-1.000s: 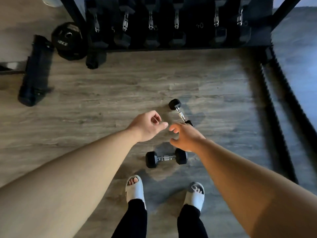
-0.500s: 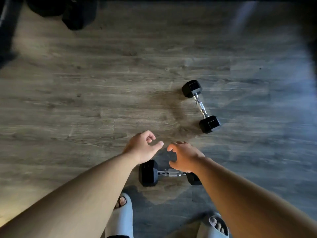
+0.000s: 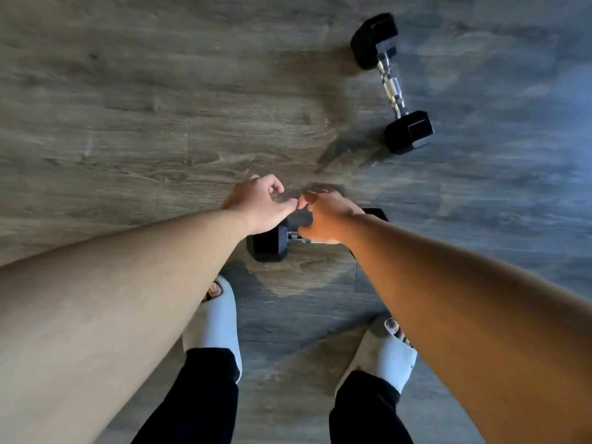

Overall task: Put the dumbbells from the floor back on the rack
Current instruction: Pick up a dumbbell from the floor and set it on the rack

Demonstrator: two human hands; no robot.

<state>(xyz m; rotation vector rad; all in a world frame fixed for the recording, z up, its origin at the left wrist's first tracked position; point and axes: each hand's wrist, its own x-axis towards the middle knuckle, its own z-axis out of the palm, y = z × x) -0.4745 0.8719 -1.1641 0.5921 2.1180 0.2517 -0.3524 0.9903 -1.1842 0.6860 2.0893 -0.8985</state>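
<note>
Two black hex dumbbells with chrome handles lie on the wood floor. The near dumbbell (image 3: 268,244) lies crosswise just ahead of my feet; my hands hide most of its handle and right head. My right hand (image 3: 323,216) is over its handle with fingers curled downward; whether they close on the handle is hidden. My left hand (image 3: 259,202) hovers above the left head, loosely curled and holding nothing. The far dumbbell (image 3: 392,83) lies at the upper right, pointing away from me. The rack is out of view.
My feet in white slides (image 3: 216,318) (image 3: 381,357) stand on the grey-brown plank floor (image 3: 128,123), just behind the near dumbbell. Bare floor stretches to the left and ahead.
My head has tipped further down and closer, so the rack has left the view. Both hands have dropped toward the near dumbbell, the right one now covering its handle.
</note>
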